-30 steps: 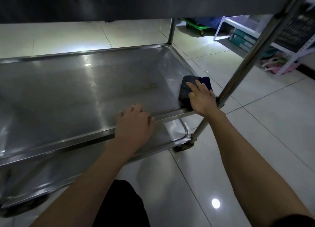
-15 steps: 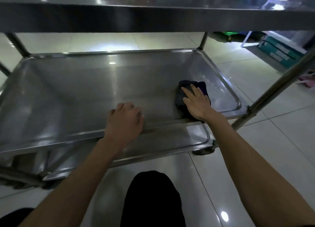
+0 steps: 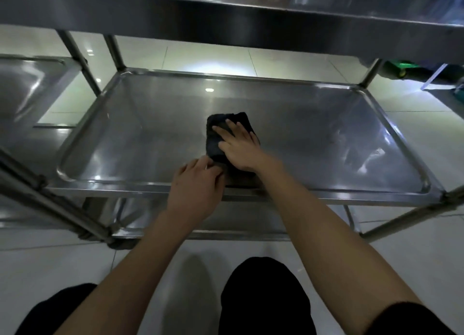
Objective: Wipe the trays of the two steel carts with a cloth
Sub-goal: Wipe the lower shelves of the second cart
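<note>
A dark folded cloth (image 3: 216,140) lies on the middle tray (image 3: 326,143) of a steel cart, near the tray's front edge. My right hand (image 3: 239,147) presses flat on the cloth with straight fingers. My left hand (image 3: 195,184) rests on the tray's front rim just left of the cloth, fingers curled over the edge and touching the cloth's near corner. The cart's top tray (image 3: 226,15) runs overhead and the bottom tray (image 3: 238,224) shows below the rim.
A second steel cart (image 3: 27,88) stands at the left, its uprights (image 3: 80,58) close beside this one's. Glossy tiled floor (image 3: 200,267) surrounds both. A green dolly (image 3: 401,69) and white shelving (image 3: 437,79) sit at the far right. My dark-clad knees are at the bottom.
My right hand has slid the cloth leftward from the tray's right end toward its middle. The view has swung to face the cart squarely; my left hand stays on the front rim.
</note>
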{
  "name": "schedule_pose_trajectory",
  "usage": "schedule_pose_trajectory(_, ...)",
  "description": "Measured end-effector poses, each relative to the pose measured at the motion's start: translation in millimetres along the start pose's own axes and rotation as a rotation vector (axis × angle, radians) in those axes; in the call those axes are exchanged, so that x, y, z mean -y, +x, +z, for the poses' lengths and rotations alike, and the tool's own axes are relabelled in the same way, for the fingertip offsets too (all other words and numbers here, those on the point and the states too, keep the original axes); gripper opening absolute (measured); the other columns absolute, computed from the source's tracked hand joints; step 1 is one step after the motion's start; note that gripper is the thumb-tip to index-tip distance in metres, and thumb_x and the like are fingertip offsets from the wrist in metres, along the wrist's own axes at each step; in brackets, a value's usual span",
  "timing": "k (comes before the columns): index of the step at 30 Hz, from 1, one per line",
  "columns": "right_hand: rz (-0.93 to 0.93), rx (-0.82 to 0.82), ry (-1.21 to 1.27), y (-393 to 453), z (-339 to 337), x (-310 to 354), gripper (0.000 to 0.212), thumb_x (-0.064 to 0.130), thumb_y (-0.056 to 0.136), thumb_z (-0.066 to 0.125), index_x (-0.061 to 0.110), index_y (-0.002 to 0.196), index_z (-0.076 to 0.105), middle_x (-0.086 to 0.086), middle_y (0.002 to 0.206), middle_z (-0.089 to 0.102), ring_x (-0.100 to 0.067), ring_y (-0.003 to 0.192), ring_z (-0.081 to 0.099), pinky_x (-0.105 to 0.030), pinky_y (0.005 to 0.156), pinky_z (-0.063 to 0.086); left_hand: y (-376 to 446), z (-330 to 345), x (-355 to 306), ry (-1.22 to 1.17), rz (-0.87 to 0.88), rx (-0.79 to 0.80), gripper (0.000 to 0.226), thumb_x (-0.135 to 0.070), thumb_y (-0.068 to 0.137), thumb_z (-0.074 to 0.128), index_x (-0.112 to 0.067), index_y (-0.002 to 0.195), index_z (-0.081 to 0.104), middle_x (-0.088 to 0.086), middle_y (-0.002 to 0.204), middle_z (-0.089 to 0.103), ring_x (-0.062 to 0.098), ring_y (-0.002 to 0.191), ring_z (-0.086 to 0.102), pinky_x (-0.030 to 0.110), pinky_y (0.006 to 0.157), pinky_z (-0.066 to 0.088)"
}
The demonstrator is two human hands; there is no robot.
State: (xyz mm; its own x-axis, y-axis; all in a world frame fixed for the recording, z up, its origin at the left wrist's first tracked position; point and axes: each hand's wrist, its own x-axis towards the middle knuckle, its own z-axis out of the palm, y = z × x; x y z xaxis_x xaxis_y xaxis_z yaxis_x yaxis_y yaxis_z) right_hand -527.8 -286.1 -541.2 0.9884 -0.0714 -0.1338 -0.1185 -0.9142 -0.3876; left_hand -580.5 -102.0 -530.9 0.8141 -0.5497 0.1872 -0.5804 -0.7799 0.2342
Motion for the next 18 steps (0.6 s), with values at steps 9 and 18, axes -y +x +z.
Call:
schedule_pose_trajectory(9,0.154,-0.076,0.002,-56,-34,-86,0.056,0.038,0.1,0.024,0.047,0.154,0.014,0.009,0.167,-0.003,-0.018,0.153,-0.003,-0.047,0.12,0.0,17,6,-51,0.041,0.036,0.052,0.029,-0.039,0.096,0.044,-0.02,0.105,0.064,0.0,0.116,0.055,0.024,0.112,0.05,0.044,0.094,0.044)
schedule_pose_trajectory(18,0.471,-0.21,0.019,-155,-84,-230,0.051,0.036,0.104,0.026,0.041,0.155,0.02,0.004,0.167,0.006,-0.024,0.153,0.004,-0.049,0.121,0.005,58,45,-192,0.015,0.313,0.18,0.035,-0.048,0.096,0.042,-0.024,0.11,0.064,0.005,0.119,0.055,0.027,0.117,0.049,0.05,0.096,0.042)
